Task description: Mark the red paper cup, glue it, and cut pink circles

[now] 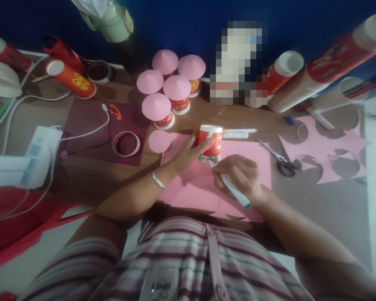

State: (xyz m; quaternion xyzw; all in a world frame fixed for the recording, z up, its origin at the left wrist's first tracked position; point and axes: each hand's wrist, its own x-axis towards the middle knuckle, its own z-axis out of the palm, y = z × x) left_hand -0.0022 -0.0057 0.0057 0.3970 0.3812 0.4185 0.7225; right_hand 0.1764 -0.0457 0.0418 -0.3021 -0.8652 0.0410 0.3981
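In the head view, my left hand (198, 147) is closed around a short red cardboard tube (213, 138) with a white rim and green marks along its lower white band. My right hand (238, 173) grips a white marker (236, 190) with a teal end. The marker's tip is at the tube's lower band. Both hands are over a sheet of pink paper (188, 188). Beside it lies a pink paper disc (159, 141). Behind stand several red tubes topped with pink paper cones (156, 106).
Scissors (282, 161) and cut pink paper scraps (326, 146) lie to the right. Two pens (238, 133) lie behind the tube. A tape roll (126, 144) rests on a dark red sheet (94, 138) at left, near a white cable. Long cardboard tubes (319, 71) lean at the back right.
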